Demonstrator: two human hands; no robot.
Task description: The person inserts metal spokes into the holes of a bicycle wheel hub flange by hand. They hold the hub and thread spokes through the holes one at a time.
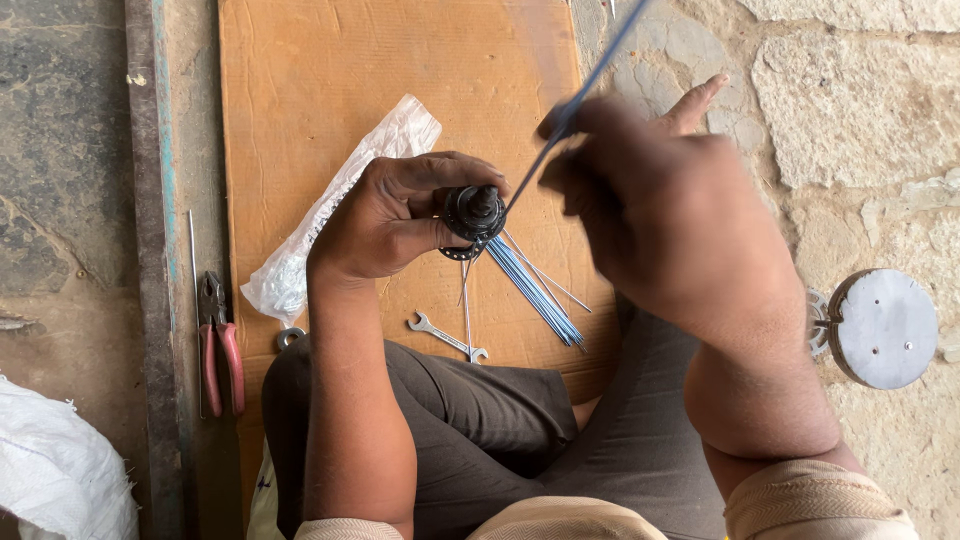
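Currently I am lacing a wheel hub point(473, 220): my left hand point(395, 215) grips it closed around the flange, held above the cardboard sheet point(400, 60), while my right hand point(660, 200) pinches one blue spoke point(590, 75) (blurred in motion) angled toward a flange hole. The next move, as I judge it, calls for steady alignment. More spokes point(535, 285) hang below; a wrench point(447, 337), pliers point(220, 340) and plastic bag point(330, 200) lie on cardboard and stone floor point(850, 120).
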